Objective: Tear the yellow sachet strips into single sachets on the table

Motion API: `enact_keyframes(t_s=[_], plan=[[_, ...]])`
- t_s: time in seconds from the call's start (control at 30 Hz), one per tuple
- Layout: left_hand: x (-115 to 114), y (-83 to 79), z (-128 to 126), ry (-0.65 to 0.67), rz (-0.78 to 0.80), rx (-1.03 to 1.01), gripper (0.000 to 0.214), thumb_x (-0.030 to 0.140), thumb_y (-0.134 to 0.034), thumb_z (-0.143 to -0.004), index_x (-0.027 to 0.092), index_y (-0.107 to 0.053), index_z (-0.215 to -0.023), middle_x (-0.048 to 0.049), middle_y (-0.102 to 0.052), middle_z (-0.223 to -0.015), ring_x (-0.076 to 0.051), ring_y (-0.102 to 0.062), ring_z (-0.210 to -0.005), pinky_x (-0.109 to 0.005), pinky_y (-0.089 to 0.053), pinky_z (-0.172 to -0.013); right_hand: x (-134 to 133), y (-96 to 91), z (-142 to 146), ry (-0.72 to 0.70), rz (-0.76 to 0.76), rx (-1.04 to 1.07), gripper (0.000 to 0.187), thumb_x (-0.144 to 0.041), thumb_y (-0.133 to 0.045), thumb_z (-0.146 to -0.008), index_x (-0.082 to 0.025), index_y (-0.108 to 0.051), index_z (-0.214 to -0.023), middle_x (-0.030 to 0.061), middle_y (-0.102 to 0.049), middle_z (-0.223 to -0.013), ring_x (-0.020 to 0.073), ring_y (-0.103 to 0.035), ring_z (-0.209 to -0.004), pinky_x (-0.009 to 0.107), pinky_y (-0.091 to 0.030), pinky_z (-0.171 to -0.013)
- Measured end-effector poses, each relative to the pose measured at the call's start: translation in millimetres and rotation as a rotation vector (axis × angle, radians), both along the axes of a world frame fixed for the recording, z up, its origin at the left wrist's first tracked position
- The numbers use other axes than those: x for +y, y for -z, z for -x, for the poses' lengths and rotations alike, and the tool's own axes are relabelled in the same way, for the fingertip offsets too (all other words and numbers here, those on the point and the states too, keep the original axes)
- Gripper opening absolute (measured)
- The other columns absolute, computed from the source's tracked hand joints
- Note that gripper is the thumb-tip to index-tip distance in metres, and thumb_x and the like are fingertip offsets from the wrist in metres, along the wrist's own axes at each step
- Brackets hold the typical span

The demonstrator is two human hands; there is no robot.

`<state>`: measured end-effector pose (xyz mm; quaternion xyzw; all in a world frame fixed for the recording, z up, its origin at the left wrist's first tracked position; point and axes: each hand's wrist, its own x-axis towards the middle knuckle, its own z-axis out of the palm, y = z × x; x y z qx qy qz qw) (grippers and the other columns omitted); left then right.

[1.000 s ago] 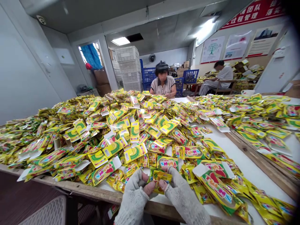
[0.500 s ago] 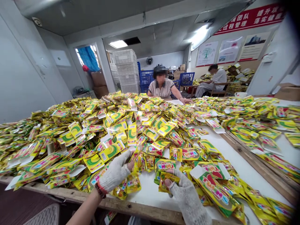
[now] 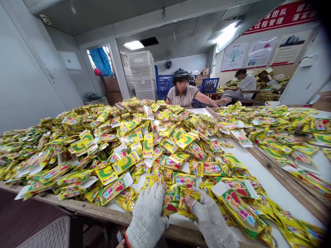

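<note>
My left hand point(image 3: 148, 214), in a white knitted glove with bare fingertips, is closed at the left end of a yellow-green box point(image 3: 170, 201) with red print. Its back faces me and hides part of the grip. My right hand point(image 3: 210, 218), gloved alike, pinches a small shiny yellow packet point(image 3: 186, 202), with its bare thumb on top. The packet is beside the box's right end, low over the table's front edge. Just beyond both hands lies another flat printed box point(image 3: 184, 179). A larger box with an open white flap point(image 3: 239, 210) rests to the right of my right hand.
A broad heap of yellow boxes and packets point(image 3: 116, 137) covers the left and middle of the table. A wooden strip point(image 3: 279, 172) divides the white tabletop point(image 3: 249, 156). Across the table sits a person in a striped shirt point(image 3: 182, 96), one arm stretched rightward. White crates point(image 3: 142, 75) stand behind.
My left hand has moved right and turned palm down, coming beside my right hand. The right hand keeps its yellow packet. The person across has reached farther right.
</note>
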<state>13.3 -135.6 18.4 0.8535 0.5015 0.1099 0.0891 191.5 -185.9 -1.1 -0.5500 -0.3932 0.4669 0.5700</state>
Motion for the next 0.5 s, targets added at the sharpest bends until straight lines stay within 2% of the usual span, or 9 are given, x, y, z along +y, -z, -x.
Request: enact_keyframes(t_s=[0.07, 0.17, 0.23, 0.3, 0.4, 0.43, 0.5], plan=[[0, 6.1, 1, 0.003, 0.007, -0.003, 0.082, 0.013, -0.056, -0.058, 0.020, -0.049, -0.139, -0.0124, -0.052, -0.143, -0.034, -0.047, -0.128, -0.047, -0.037, -0.110, -2, -2.1, -2, 0.071, 0.036, 0.010, 0.049, -0.054, -0.058, -0.082, -0.019, -0.061, -0.117, 0.0097, -0.075, -0.101, 0.0236, -0.070, -0.076, 0.032, -0.057, -0.065], [1, 6.6, 5, 0.045, 0.003, -0.038, 0.079, 0.014, -0.055, -0.057, 0.023, -0.053, -0.135, -0.0103, -0.054, -0.140, -0.032, -0.048, -0.127, -0.046, -0.036, -0.110, -5, -3.0, -11, 0.183, 0.123, -0.198, 0.061, -0.056, -0.061, -0.076, -0.014, -0.059, -0.120, 0.0142, -0.073, -0.102, 0.0269, -0.070, -0.074, 0.036, -0.056, -0.061], [0, 4.6, 8, 0.066, -0.004, -0.061, 0.074, 0.015, -0.055, -0.058, 0.024, -0.056, -0.131, -0.0098, -0.056, -0.136, -0.031, -0.049, -0.125, -0.045, -0.037, -0.109, -8, -6.3, -18, 0.154, 0.137, -0.388, 0.054, -0.052, -0.064, -0.072, -0.014, -0.065, -0.110, 0.0143, -0.074, -0.103, 0.0302, -0.069, -0.086, 0.040, -0.056, -0.073], [-1, 2.6, 8, 0.105, -0.015, -0.060, 0.073, 0.014, -0.053, -0.057, 0.025, -0.057, -0.129, -0.0087, -0.057, -0.135, -0.030, -0.049, -0.122, -0.045, -0.038, -0.107, -11, -13.8, -24, 0.046, 0.118, -0.504, 0.044, -0.047, -0.065, -0.071, -0.016, -0.071, -0.102, 0.0119, -0.075, -0.101, 0.0306, -0.068, -0.093, 0.040, -0.054, -0.083], [-5, 0.0, 4, 0.193, -0.004, -0.009, 0.080, 0.009, -0.050, -0.051, 0.026, -0.057, -0.128, -0.0073, -0.056, -0.135, -0.030, -0.050, -0.119, -0.047, -0.037, -0.105, -11, -28.1, -26, -0.160, 0.098, -0.570, 0.029, -0.041, -0.065, -0.072, -0.020, -0.074, -0.090, 0.0066, -0.076, -0.085, 0.0269, -0.069, -0.079, 0.035, -0.054, -0.072], [-6, -0.8, 1, 0.208, 0.007, -0.001, 0.081, 0.009, -0.050, -0.050, 0.026, -0.057, -0.129, -0.0075, -0.056, -0.135, -0.030, -0.050, -0.118, -0.047, -0.037, -0.105, -10, -31.6, -24, -0.176, 0.086, -0.597, 0.024, -0.038, -0.065, -0.071, -0.020, -0.075, -0.084, 0.0060, -0.075, -0.080, 0.0262, -0.068, -0.076, 0.034, -0.054, -0.069], [-8, -1.9, -3, 0.195, 0.038, -0.014, 0.080, 0.011, -0.051, -0.051, 0.024, -0.057, -0.130, -0.0083, -0.056, -0.134, -0.030, -0.049, -0.119, -0.045, -0.037, -0.106, -7, -34.3, -20, -0.059, 0.045, -0.608, 0.019, -0.032, -0.065, -0.069, -0.020, -0.074, -0.079, 0.0086, -0.075, -0.082, 0.0282, -0.067, -0.081, 0.037, -0.052, -0.075]])
